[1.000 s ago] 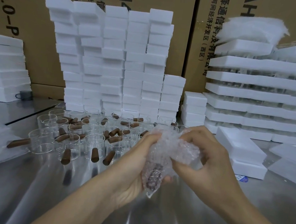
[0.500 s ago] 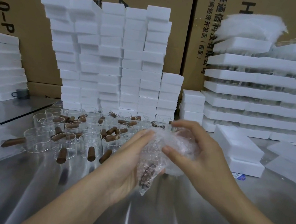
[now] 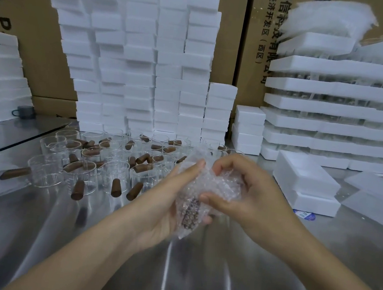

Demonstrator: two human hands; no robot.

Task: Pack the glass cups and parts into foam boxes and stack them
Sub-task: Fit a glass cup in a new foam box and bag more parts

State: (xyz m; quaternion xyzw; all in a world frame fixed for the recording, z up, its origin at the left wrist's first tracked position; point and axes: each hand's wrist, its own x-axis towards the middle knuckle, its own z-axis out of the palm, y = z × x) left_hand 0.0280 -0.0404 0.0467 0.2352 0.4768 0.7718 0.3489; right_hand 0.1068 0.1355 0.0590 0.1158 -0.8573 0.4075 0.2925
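Both of my hands hold a bubble-wrap bundle (image 3: pixel 207 188) above the metal table (image 3: pixel 128 255). A brown handle shows through the wrap at its lower end, so a cup seems to be inside. My left hand (image 3: pixel 170 203) cradles the bundle from the left with its fingers curled behind. My right hand (image 3: pixel 246 192) grips the right side and presses the wrap with its thumb. Several glass cups with brown wooden handles (image 3: pixel 114 160) stand behind my hands. An open foam box (image 3: pixel 304 179) sits to the right.
Tall stacks of white foam boxes (image 3: pixel 147 58) line the back before cardboard cartons (image 3: pixel 254 45). Wide foam trays with glassware (image 3: pixel 334 107) are piled at the right, more foam (image 3: pixel 0 75) at the left. A grey mug (image 3: pixel 25 112) stands far left. Foam lids (image 3: pixel 375 193) lie at the right.
My hands have turned and folded the bubble wrap tighter around the cup. The right thumb has moved down onto the wrap's front. The camera has tilted slightly down.
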